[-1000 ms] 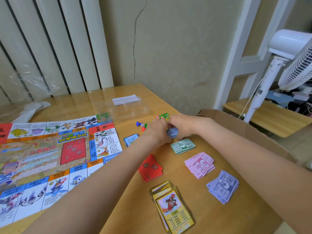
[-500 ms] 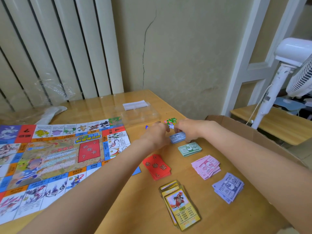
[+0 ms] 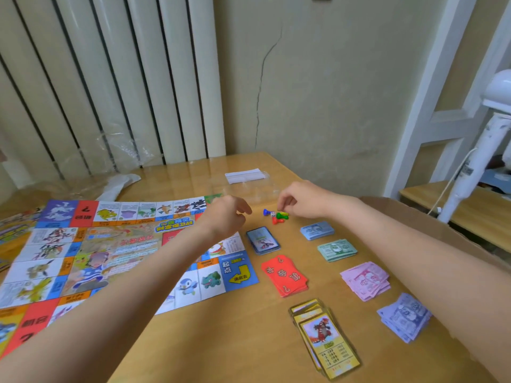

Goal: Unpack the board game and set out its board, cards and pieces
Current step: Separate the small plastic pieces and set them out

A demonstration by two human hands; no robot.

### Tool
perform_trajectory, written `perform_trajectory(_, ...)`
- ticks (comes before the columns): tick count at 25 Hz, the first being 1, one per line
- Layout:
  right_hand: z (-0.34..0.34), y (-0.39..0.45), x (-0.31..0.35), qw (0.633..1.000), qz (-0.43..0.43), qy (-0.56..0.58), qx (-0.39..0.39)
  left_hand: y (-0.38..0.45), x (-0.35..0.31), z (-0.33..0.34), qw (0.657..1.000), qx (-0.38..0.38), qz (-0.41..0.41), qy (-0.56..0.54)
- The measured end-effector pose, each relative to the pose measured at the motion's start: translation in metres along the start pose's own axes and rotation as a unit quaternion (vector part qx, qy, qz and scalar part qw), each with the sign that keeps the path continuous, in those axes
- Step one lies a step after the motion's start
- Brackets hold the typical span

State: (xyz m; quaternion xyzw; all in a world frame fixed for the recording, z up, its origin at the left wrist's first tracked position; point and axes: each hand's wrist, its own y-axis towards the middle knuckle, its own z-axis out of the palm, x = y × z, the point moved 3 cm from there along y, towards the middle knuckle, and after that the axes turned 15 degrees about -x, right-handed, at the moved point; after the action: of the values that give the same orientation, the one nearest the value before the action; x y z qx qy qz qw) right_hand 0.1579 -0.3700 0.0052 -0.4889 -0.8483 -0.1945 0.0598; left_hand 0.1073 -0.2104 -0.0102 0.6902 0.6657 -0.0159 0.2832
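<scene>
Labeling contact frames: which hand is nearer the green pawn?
Right. The right hand hovers directly over the green pawn, fingertips at it. The left hand sits further off on its left side, above the board's corner.

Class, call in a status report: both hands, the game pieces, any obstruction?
Left hand loosely curled, holding nothing. Right hand over the pawns, contact unclear. Blue money stack down on the table. Nothing in the way.

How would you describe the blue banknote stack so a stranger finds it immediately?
Beside the game board a row of four banknote stacks runs along the table's right side. The blue banknote stack is the farthest one, just beyond the green stack. It alone is pale blue.
</scene>
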Motion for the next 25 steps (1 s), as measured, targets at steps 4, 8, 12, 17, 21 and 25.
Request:
perform_trajectory(4, 0.02, 0.018, 0.037, 0.999, -0.033, 0.033, 0.009, -0.003, 0.029, -0.019, 0.999, -0.024, -0.033, -0.004)
perform_trajectory(8, 0.033, 0.029, 0.054, 0.998, -0.06, 0.019, 0.013, -0.009, 0.05, -0.026, 0.999, -0.022, -0.04, -0.01)
perform_trajectory(12, 0.027, 0.032, 0.041, 0.999, -0.034, 0.018, 0.017, -0.011, 0.054, -0.021, 0.998, -0.005, -0.049, -0.031)
perform_trajectory(17, 0.021, 0.026, 0.018, 0.999, -0.009, 0.006, 0.031, -0.006, 0.043, -0.002, 0.997, 0.019, -0.035, -0.066)
perform_trajectory(21, 0.007, 0.023, -0.009, 1.0, 0.017, -0.022, 0.0, -0.003, 0.026, 0.017, 0.996, 0.036, -0.03, -0.082)
perform_trajectory(25, -0.005, 0.024, -0.041, 0.996, 0.068, -0.028, -0.057, 0.005, 0.011, 0.028, 0.996, 0.039, -0.016, -0.079)
